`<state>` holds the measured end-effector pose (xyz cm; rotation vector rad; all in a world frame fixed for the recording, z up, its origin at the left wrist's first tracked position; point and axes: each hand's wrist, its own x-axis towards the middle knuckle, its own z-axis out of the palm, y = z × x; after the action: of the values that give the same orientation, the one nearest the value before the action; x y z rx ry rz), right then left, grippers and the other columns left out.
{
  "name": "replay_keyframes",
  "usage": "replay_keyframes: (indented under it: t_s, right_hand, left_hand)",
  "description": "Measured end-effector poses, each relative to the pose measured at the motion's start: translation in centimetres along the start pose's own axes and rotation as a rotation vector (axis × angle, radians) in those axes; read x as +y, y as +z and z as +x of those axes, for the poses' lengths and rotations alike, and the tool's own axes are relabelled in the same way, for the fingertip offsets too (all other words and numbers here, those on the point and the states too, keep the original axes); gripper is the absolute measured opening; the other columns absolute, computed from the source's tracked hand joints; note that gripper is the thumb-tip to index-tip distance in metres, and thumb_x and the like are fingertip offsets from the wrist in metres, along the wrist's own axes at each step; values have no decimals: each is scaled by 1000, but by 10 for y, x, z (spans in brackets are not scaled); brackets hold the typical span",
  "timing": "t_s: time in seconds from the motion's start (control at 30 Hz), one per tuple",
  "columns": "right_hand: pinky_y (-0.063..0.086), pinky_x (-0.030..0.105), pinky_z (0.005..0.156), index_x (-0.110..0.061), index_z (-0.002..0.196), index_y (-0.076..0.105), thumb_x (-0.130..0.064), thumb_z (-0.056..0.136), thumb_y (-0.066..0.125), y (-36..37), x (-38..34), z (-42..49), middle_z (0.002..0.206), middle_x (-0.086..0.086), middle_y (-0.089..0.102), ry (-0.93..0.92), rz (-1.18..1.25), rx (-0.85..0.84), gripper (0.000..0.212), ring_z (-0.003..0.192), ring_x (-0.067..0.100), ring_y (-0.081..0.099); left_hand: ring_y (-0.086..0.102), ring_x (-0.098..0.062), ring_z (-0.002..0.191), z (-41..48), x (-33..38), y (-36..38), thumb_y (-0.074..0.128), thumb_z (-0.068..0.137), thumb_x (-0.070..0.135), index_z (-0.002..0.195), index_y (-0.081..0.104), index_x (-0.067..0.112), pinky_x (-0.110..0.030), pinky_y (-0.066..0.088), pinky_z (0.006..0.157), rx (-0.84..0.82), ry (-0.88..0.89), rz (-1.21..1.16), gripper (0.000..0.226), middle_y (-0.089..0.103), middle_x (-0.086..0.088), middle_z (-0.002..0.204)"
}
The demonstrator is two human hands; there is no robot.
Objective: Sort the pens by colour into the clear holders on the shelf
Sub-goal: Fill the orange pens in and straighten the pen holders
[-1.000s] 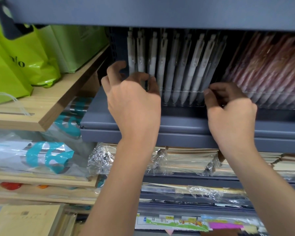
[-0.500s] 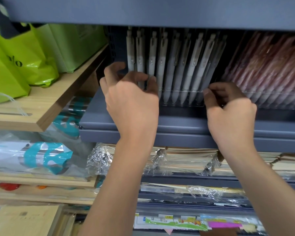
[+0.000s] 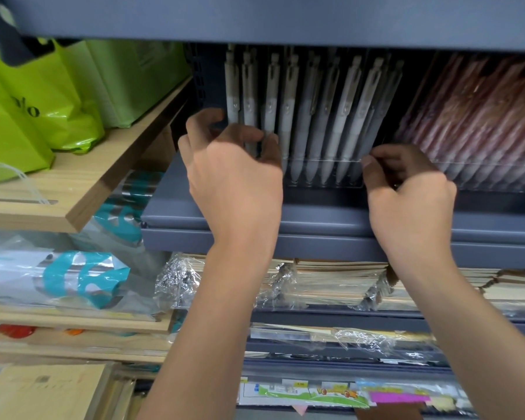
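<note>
Several white pens stand in a row in a clear holder on the grey-blue shelf. My left hand covers the holder's left end, fingers curled around the lower ends of the leftmost white pens. My right hand pinches the holder's right front corner between thumb and fingers. To the right, a second clear holder is packed with reddish-pink pens. The left part of the white-pen holder is hidden behind my left hand.
The shelf above hangs low over the pens. Green bags sit on a wooden shelf at left. Wrapped stacks of notebooks fill the shelf below, with more stationery under them.
Both hands have stayed at the white-pen holder's ends; my left hand's fingers have shifted slightly on the leftmost pens. The view has drifted a little.
</note>
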<state>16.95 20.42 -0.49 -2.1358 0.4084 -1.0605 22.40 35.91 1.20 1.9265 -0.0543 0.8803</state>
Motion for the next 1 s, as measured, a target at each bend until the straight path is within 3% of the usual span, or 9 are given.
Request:
replay_keyframes:
  t_s: [0.2, 0.37, 0.57, 0.67, 1.0]
  right_hand:
    - [36, -2, 64, -22, 102, 68, -28, 93, 61, -1, -1, -1, 79, -15, 62, 8, 6, -7, 12, 75, 3, 57]
    - [37, -1, 64, -21, 104, 68, -28, 94, 61, -1, -2, -1, 82, -12, 64, 18, 6, -9, 14, 76, 4, 58]
    - [46, 22, 75, -21, 104, 68, -27, 94, 61, 0, -4, -2, 88, -7, 69, 16, 8, 2, 14, 82, 12, 64]
    - [46, 23, 76, -20, 104, 68, -27, 94, 60, 0, -5, -2, 88, -7, 69, 19, 4, -2, 14, 84, 13, 64]
    - [48, 24, 76, -19, 106, 67, -27, 95, 60, -2, -7, -3, 92, -3, 71, 31, 2, -14, 15, 84, 13, 63]
  left_hand:
    - [50, -22, 117, -6, 2, -4, 77, 82, 34, 83, 73, 23, -22, 37, 81, 2, -15, 24, 11, 56, 1, 120]
    - [40, -29, 132, -13, 7, 0, 76, 82, 33, 85, 78, 26, -39, 42, 98, -35, 10, 72, 8, 50, -4, 135]
    - [30, -32, 142, -11, 9, 6, 74, 85, 28, 90, 80, 26, -42, 38, 106, -47, 11, 71, 9, 41, -10, 151]
    - [28, -32, 144, -9, 9, 7, 72, 85, 26, 93, 81, 25, -41, 35, 109, -61, 18, 72, 12, 39, -10, 155]
    - [33, -30, 141, -9, 11, 13, 74, 82, 26, 85, 79, 21, -41, 37, 107, -34, -21, 9, 8, 46, -8, 149]
